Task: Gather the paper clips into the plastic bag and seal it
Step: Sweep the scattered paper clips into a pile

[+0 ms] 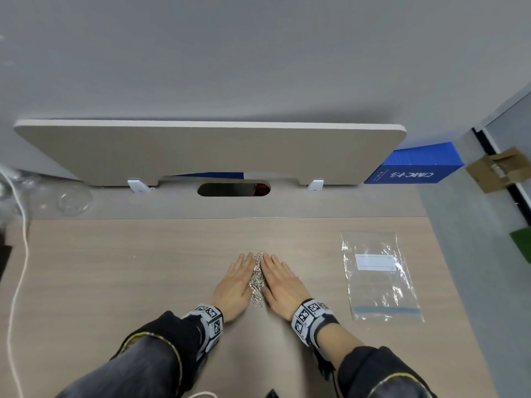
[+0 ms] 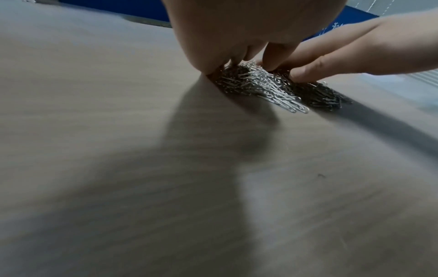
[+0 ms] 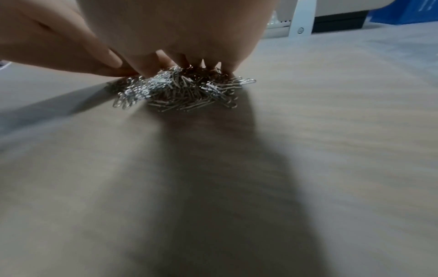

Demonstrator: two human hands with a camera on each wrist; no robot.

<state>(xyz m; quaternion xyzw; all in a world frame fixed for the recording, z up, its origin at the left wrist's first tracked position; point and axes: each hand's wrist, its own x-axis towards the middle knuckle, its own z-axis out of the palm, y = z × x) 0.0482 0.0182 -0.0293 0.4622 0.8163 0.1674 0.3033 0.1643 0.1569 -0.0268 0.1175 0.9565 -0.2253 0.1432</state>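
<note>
Both hands, left hand [image 1: 236, 282] and right hand [image 1: 283, 285], lie flat with straight fingers, pressing a ridge of silver wire paper clips [image 1: 256, 278] between them on the wood-grain table [image 1: 115, 268]. Right of them lies a clear zip-top plastic bag [image 1: 379, 277] with a white label, its writing unreadable.

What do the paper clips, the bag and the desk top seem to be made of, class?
Paper clips: probably bright metal wire; thin bent loops that glint silver. Bag: clear thin plastic film; the desk shows through it, and it is creased and shiny, with a bluish strip at one end. Desk top: wood-look, matt, perhaps laminate; faint even grain lines.
</note>
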